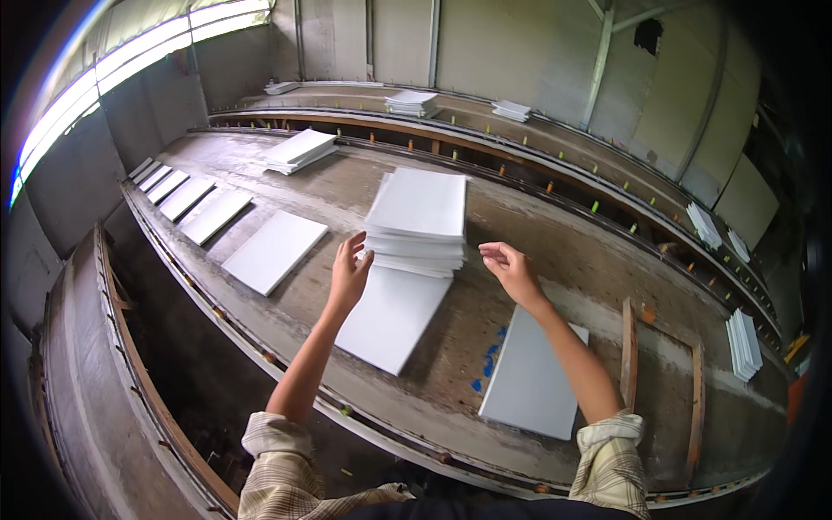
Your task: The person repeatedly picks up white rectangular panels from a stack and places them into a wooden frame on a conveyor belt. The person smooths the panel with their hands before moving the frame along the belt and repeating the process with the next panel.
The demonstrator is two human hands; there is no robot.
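Note:
A thick stack of white rectangular sheets (420, 204) rises in the middle of the long table, its layers slightly out of line. In front of it, another white sheet (390, 321) lies flat and reaches under the stack's near side. At the stack's left edge is my left hand (351, 276), fingers curved and apart; I cannot tell whether the fingertips touch the sheets. My right hand (513, 270) hovers to the right of the stack, apart from it, with nothing in its fingers. Below my right forearm rests a greyish-white sheet pile (524, 381).
Several white sheets lie in a row at left, the nearest one (276, 251) beside my left arm. A smaller stack (301, 149) sits farther back. At right is a wooden frame (629, 355). Pegs line the table's raised far edge (485, 173). Another surface (82, 364) stands left across a gap.

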